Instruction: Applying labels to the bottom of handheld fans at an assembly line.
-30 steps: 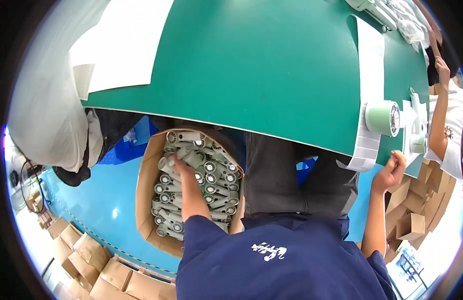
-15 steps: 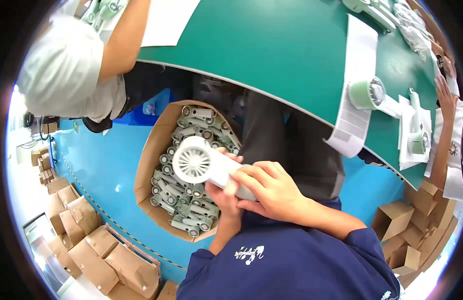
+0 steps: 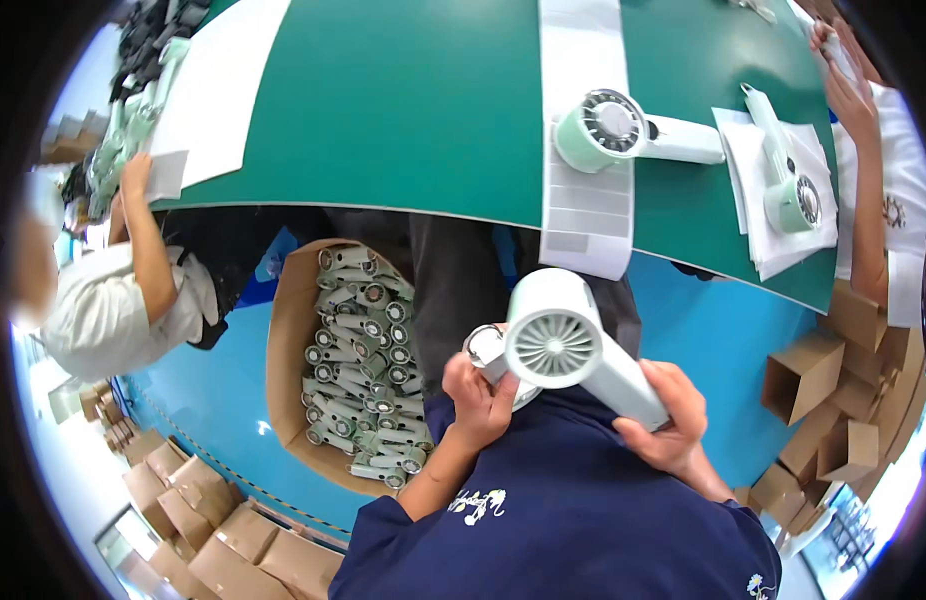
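Observation:
My right hand (image 3: pixel 673 415) is closed round the handle of a white handheld fan (image 3: pixel 553 345). Its round vaned head tilts up over my lap. Beside that head, my left hand (image 3: pixel 478 400) grips a white piece with a round silvery end (image 3: pixel 486 346), partly hidden by fingers and fan, so I cannot make out its kind. On the green table (image 3: pixel 433 110) ahead, a pale green and white handheld fan (image 3: pixel 608 130) lies across a long strip of label paper (image 3: pixel 588 215). Farther right, another handheld fan (image 3: pixel 788 195) rests on white papers (image 3: pixel 763 235).
Left of my legs stands an open cardboard box (image 3: pixel 293 380) full of handheld fans. A person in a light shirt (image 3: pixel 128 310) sits at far left, and another person's arm (image 3: pixel 868 200) reaches in at right. Cardboard boxes (image 3: pixel 808 385) are stacked at right and lower left.
My hands have moved apart and rightward; the right hand now holds the fan by its handle, while the left grips a separate white piece. The view has turned right.

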`<state>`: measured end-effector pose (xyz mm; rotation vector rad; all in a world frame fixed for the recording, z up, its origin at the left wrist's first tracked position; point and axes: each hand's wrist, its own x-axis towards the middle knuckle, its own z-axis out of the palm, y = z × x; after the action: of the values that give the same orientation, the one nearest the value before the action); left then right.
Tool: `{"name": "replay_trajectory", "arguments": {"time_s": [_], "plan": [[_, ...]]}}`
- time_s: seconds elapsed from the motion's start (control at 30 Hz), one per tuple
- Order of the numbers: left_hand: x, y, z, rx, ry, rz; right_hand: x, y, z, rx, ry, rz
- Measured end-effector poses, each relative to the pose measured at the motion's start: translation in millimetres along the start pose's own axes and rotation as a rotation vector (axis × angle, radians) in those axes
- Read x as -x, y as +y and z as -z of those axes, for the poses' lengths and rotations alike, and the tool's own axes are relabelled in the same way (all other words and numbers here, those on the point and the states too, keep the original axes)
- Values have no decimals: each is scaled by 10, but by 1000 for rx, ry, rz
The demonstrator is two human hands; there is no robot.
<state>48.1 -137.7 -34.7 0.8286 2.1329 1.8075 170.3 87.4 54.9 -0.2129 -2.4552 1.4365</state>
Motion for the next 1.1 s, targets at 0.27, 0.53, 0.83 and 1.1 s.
{"name": "replay_trajectory", "arguments": {"time_s": [0.27, 0.53, 0.83, 1.1], "plan": [[-401, 111, -93, 351, -75, 31, 213, -2, 426, 221, 97, -204], [-458, 131, -170, 126, -54, -144, 73, 215, 194, -35, 106, -374], [-379, 286, -470, 518, -24, -105, -473, 185, 30, 145, -68, -307], [-455, 387, -755, 418, -192, -169, -774, -153, 366, 452, -200, -299]]}}
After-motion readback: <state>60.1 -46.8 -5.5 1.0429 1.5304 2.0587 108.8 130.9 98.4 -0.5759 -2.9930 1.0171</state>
